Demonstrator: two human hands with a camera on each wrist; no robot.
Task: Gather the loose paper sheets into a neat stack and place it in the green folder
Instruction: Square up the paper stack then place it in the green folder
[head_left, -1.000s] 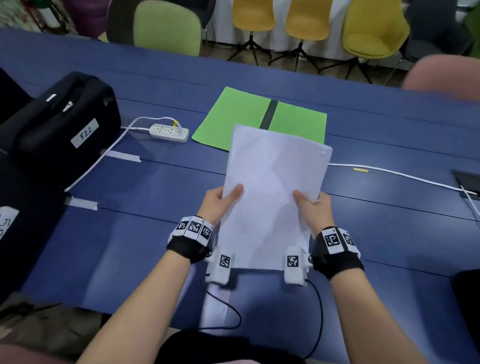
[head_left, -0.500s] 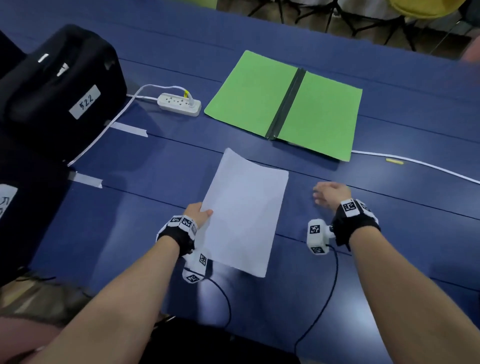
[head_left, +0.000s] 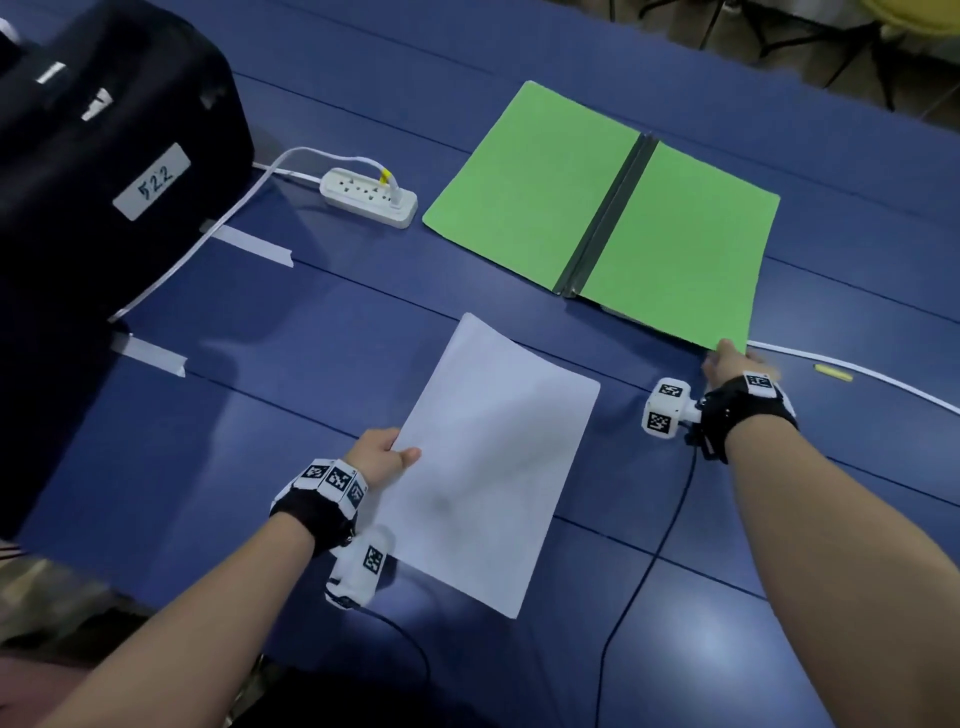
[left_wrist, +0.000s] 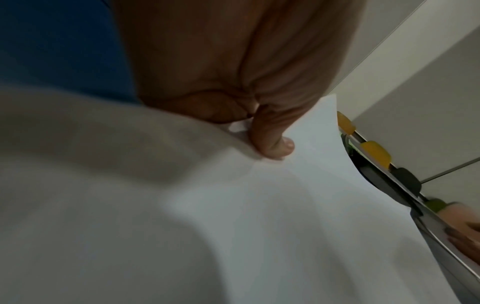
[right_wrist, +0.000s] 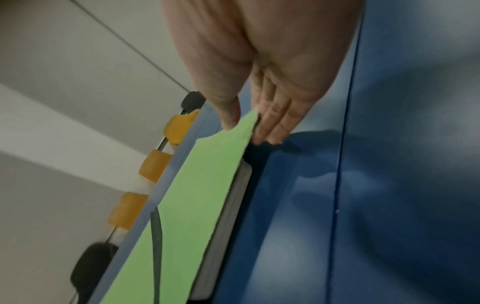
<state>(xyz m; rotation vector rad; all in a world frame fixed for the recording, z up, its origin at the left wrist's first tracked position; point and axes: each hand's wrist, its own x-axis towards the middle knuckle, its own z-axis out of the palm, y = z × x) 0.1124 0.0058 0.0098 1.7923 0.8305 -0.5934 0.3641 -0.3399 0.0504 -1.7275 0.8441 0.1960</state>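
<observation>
Left hand (head_left: 382, 453) pinches paper stack (head_left: 493, 452) by its left edge, just off the surface, near green folder (head_left: 597, 208). Right hand (head_left: 727, 361) pinches folder's near-right corner. Tip: lift cover w/ care, keep sheets level & squared, slide in toward spine.

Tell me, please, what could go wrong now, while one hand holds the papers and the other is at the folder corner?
The left hand pinches the paper stack at one edge only; the sheets already curve and could fan out. The right hand pinches just the near corner of the green folder, so lifting there might bend the cover or drag the folder toward the white cable.
</observation>
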